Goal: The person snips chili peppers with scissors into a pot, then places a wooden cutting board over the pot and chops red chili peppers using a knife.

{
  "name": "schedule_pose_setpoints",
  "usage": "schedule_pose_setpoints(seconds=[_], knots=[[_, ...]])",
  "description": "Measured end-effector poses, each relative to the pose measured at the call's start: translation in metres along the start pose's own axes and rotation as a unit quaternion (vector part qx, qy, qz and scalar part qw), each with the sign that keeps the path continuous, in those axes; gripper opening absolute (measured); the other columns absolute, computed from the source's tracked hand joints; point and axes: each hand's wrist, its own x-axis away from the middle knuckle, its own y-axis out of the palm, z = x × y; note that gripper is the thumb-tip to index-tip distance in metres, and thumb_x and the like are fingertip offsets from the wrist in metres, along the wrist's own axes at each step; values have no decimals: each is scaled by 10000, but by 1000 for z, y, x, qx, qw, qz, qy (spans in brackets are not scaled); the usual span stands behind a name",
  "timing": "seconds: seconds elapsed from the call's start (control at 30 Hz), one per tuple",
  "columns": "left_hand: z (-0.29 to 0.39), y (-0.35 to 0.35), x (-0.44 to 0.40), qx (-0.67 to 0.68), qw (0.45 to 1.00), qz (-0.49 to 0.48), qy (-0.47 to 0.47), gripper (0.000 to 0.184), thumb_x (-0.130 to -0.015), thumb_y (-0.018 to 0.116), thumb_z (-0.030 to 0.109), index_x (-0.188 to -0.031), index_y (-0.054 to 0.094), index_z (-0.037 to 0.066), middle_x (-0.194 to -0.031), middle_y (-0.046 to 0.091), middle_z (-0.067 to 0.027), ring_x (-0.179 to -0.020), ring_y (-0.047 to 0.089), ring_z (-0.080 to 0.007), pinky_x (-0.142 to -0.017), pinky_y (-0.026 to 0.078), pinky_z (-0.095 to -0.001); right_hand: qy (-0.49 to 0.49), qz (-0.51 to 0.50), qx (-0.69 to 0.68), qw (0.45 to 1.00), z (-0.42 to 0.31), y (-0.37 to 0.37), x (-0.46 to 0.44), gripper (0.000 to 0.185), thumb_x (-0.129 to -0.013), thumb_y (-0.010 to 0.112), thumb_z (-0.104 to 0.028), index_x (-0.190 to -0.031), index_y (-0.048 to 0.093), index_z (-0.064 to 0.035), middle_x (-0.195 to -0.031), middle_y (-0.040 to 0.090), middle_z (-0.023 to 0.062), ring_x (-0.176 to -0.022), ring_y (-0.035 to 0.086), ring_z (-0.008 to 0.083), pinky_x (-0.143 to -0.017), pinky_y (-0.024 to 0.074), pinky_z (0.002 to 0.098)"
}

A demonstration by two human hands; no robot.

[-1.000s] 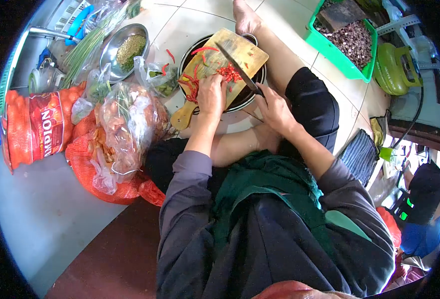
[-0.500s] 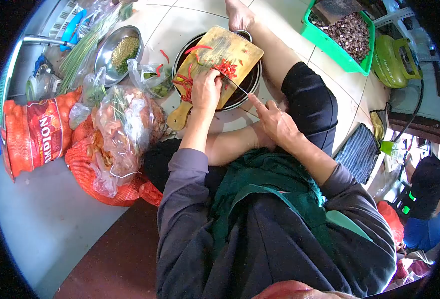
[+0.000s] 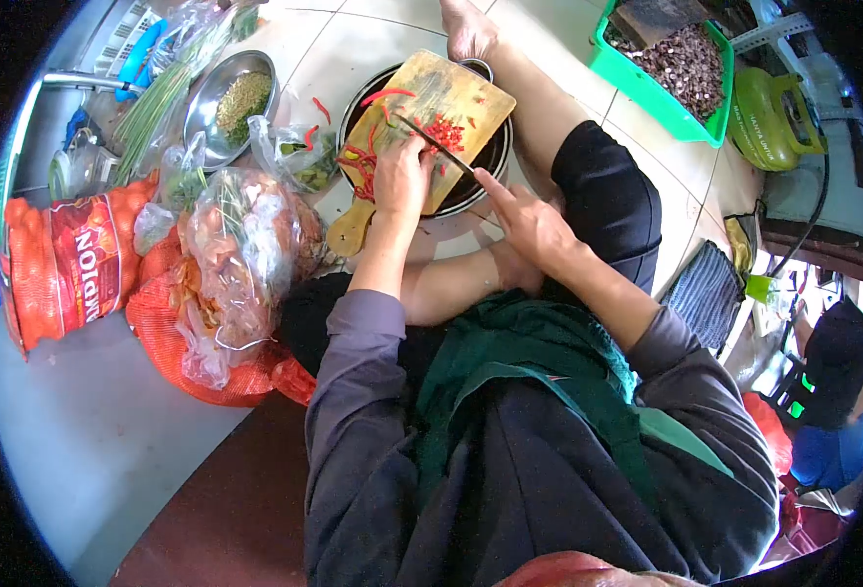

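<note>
A wooden cutting board [image 3: 480, 98] rests across a dark round pot [image 3: 496, 157]. Whole red chilies [image 3: 360, 168] lie on its left side, and chopped red chili [image 3: 446, 135] is heaped near the middle. My left hand [image 3: 404, 174] is closed on the red chilies, its fingertips at the board just left of the chopped pieces. My right hand [image 3: 537, 227] is wrapped round the handle of a knife [image 3: 441, 149], whose blade points up and left over the chopped chili, close to my left fingertips.
At left are a red net sack [image 3: 79, 259], a plastic bag of onions [image 3: 245, 235] and a metal bowl [image 3: 245, 103]. A green crate [image 3: 646, 98] and a green gas cylinder [image 3: 766, 122] stand at right. Part of another person [image 3: 837, 372] shows at far right.
The knife was raised over the board, came down beside my left fingertips, and now its blade lies further up and left. Both hands have shifted slightly left.
</note>
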Motion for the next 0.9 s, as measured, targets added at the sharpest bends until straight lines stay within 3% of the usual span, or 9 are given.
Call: schedule_pose_setpoints(seconds=[0.2,0.33,0.43,0.67,0.83,0.9], knots=[[-4,3,-2,-3,1000,14,1,100,-733,660,66,-822,624,41,-807,640,-146,-792,607,-335,-704,477,-410,13,-28,36,999,0,24,-34,647,-858,505,-111,-1448,247,-170,-990,567,213,-785,633,379,-709,525,445],[0,-1,-4,8,1000,11,-13,97,-736,659,71,-822,627,43,-789,641,-154,-789,607,-343,-700,478,-416,-37,26,-31,998,10,18,-40,609,-885,477,-124,-1447,254,-195,-1007,568,235,-800,630,388,-726,509,460],[-5,2,-2,4,999,33,7,101,-737,669,78,-828,634,52,-788,642,-163,-758,607,-351,-680,480,-422,20,-42,-9,999,-1,0,-9,602,-897,465,-141,-1453,240,-192,-1004,565,254,-809,630,393,-734,509,460],[-3,1,-4,17,1000,10,2,82,-740,673,56,-809,636,30,-795,643,-169,-771,623,-353,-675,486,-414,31,-32,5,999,-10,21,-47,603,-868,435,-87,-1440,259,-168,-1017,558,261,-847,637,390,-717,519,454],[-7,1,0,14,999,34,9,96,-750,682,63,-818,628,22,-784,639,-165,-761,620,-344,-677,483,-407,-67,86,-53,993,5,17,-41,515,-884,492,-127,-1384,369,-114,-811,588,234,-736,614,390,-676,500,460],[-9,3,3,21,999,19,-23,80,-751,668,68,-809,620,41,-789,627,-164,-777,604,-358,-690,475,-431,-55,66,-48,995,8,14,-18,508,-884,497,-133,-1379,381,-118,-806,586,231,-749,618,388,-679,503,458]])
